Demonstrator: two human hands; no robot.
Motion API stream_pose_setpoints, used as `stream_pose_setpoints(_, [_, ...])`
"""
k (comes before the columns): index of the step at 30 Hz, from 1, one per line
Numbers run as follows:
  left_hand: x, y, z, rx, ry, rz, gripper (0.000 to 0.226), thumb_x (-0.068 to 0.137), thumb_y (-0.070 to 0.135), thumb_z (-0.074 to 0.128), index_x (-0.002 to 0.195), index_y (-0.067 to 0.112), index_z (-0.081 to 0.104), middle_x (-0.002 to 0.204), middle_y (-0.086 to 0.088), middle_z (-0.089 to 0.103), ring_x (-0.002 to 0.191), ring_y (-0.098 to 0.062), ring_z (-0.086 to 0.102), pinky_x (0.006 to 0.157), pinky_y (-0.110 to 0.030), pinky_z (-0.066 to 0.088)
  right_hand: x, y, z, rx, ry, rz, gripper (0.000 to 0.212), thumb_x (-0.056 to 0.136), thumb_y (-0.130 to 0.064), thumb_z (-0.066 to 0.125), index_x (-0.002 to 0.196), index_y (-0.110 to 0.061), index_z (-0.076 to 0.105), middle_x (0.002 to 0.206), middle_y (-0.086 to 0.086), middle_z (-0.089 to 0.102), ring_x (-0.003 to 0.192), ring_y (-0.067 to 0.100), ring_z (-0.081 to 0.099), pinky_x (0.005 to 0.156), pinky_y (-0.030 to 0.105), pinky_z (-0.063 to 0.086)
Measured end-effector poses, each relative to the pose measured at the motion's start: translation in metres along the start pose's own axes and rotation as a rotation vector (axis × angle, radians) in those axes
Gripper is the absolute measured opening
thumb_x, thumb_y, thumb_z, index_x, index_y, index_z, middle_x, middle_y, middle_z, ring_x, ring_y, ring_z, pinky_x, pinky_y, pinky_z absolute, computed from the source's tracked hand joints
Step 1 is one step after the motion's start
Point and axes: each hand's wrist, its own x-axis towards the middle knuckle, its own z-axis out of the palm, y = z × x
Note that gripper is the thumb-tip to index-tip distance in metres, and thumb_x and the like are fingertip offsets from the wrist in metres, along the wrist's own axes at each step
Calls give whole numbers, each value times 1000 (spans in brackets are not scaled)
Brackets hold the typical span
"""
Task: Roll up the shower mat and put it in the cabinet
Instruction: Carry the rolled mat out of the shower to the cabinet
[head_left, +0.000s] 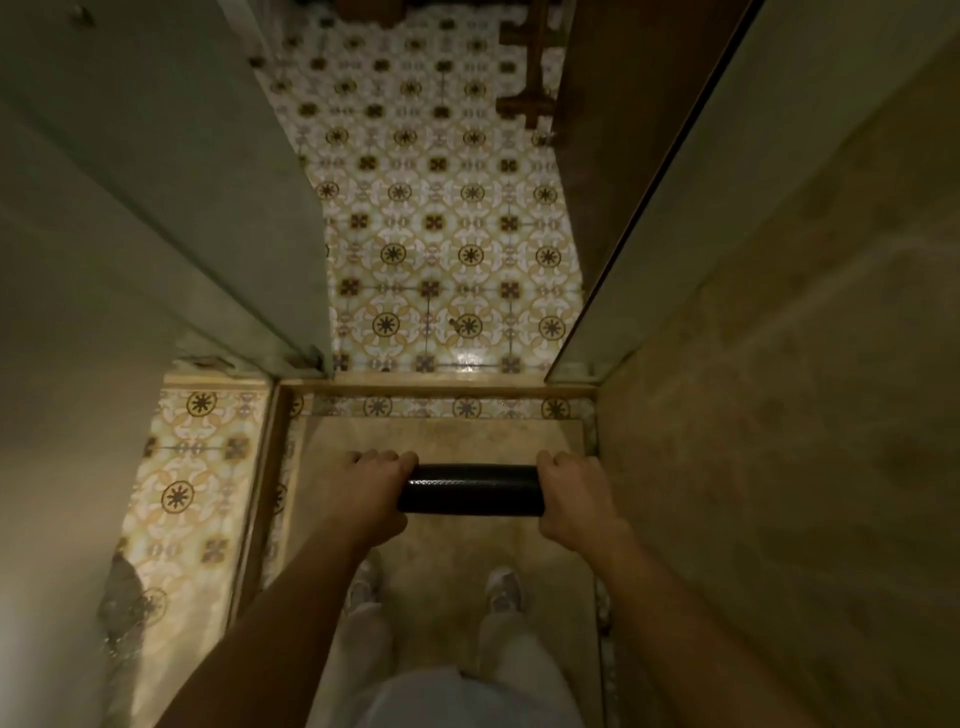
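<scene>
The shower mat is a tight black roll, held level in front of me above the beige shower floor. My left hand grips its left end and my right hand grips its right end, fingers curled over the top. Only the middle stretch of the roll shows between my hands. No cabinet is clearly in view.
I stand inside a narrow shower stall between a glass panel on the left and a beige wall on the right. A raised sill crosses ahead, with patterned tile floor beyond. Dark wooden furniture stands at the far end.
</scene>
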Motion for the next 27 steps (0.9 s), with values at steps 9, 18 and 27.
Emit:
stream_pose_setpoints(9, [11,1,-77,14,98,-25,63,57,33,72,116,33,50,103,2,63,100,-23,59,93,-43,41,20,16,-74,-57,66,-50,58,57,-29,74,110,-16,53,96,9,63,87,30,59,76,37,45])
stream_pose_setpoints(18, [104,-68,-139,14,114,-35,58,63,32,72,115,30,48,107,-1,61,102,-24,58,91,-43,40,134,-3,-137,-127,133,-51,52,58,-32,72,104,-19,50,92,5,62,81,25,58,67,34,34])
stream_pose_setpoints(27, [213,-178,-224,20,114,42,63,64,31,74,120,28,45,110,-2,59,104,-24,56,94,-41,39,256,-44,-223,-80,177,-11,55,60,-38,74,106,-20,49,96,6,61,86,26,58,75,37,43])
